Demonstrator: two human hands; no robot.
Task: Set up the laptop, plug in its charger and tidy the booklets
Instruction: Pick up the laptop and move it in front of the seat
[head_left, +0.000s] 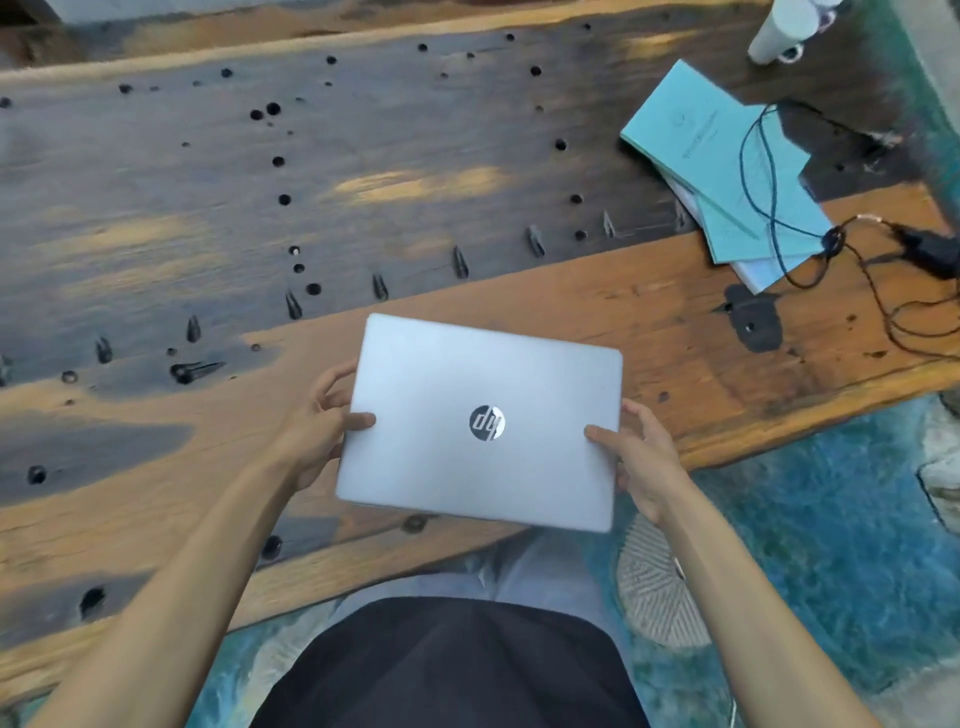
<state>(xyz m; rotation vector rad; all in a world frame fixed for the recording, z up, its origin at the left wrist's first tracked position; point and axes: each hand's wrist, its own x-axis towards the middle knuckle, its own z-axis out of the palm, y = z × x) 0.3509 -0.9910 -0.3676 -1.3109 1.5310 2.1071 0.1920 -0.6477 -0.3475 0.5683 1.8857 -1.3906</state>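
A closed silver laptop (483, 421) with a round logo is held over the near edge of the wooden table (363, 171). My left hand (324, 421) grips its left edge, thumb on the lid. My right hand (636, 457) grips its right edge the same way. At the far right of the table lie several teal booklets (719, 156) in a loose, fanned pile. A thin black charger cable (769, 171) loops across them and runs to the black charger brick (932, 252) at the right edge.
The table is dark and weathered, with many drilled holes and a row of notches. A white cylinder (782, 26) stands at the far right corner. A blue rug (810, 519) covers the floor, and a patterned shoe (657, 587) shows beneath the laptop's right corner.
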